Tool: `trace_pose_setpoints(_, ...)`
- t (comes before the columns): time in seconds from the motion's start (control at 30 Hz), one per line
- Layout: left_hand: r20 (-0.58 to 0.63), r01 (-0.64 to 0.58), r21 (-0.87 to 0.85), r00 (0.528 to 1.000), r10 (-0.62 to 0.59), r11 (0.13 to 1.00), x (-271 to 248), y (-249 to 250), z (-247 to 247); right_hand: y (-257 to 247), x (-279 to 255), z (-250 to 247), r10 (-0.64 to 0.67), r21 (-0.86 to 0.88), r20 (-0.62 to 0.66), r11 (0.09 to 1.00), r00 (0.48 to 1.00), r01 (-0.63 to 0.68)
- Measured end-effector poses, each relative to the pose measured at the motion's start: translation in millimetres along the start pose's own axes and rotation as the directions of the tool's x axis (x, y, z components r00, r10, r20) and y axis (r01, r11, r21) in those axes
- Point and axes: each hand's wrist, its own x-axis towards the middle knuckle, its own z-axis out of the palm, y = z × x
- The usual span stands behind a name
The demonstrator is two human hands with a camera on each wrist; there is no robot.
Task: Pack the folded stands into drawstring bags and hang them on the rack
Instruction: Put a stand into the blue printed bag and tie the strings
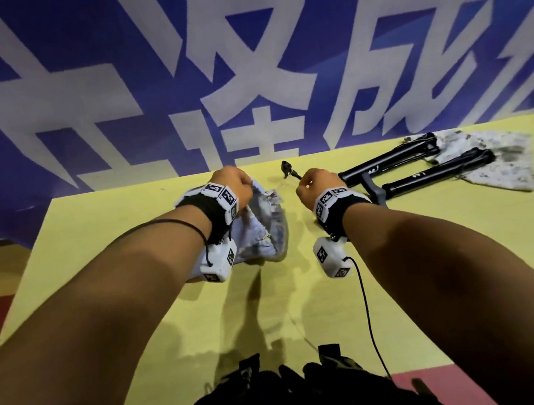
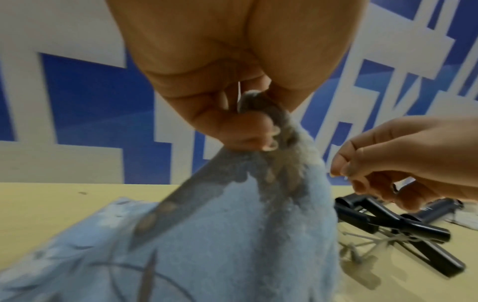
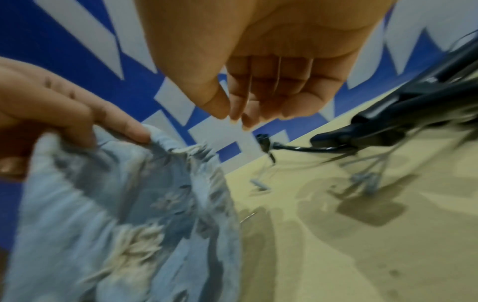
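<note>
Left hand (image 1: 234,186) pinches the gathered mouth of a pale blue fleecy drawstring bag (image 1: 263,233) over the yellow bench (image 1: 437,265); right hand (image 1: 316,184) pinches its thin cord. Black tubular folded stands (image 1: 417,169) lie far right. Left wrist view: fuzzy cloth bunched in curled fingers (image 2: 243,132). Right wrist view: blue-and-white banner wall (image 3: 64,61) behind.

banner (image 1: 148,82): large white Chinese characters on blue are seen beyond both hands; they are cut off by the frame edges, and no whole word can be read with certainty.
wrist bands (image 1: 224,196): black-and-white square coded markers are carried on the white blocks at both wrists; no letters or numbers are legible.
folded stands (image 1: 425,174): small pale marks are printed on the black tubes, right of the right hand (image 1: 316,184); too small to be read.
</note>
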Motion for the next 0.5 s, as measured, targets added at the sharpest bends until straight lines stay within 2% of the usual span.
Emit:
trace_pose_setpoints(0.1, 0.052, -0.017, 0.099, 0.999, 0.012, 0.995, 16.7, 23.1, 18.9, 29.6, 11.1, -22.3, 0.064, -0.071, -0.048, 0.995, 0.997, -0.067)
trace_pose_setpoints(0.3, 0.201, -0.012, 0.399, 0.977, -0.075, 0.917, 43.3, 61.2, 50.8, 103.5, 33.1, -48.3, 0.162, -0.305, -0.020, 0.939, 0.987, -0.161)
trace_pose_setpoints(0.37, 0.231, -0.023, 0.499, 0.967, -0.108, 0.866, 47.1, 70.3, 60.0, 125.2, 38.6, -54.6, 0.157, -0.426, -0.018, 0.892, 0.987, -0.150)
trace_pose_setpoints(0.5, 0.299, -0.095, 0.658, 0.944, -0.143, 0.747, 49.1, 82.5, 73.2, 141.0, 48.1, -56.1, 0.164, -0.486, 0.049, 0.865, 0.985, -0.120)
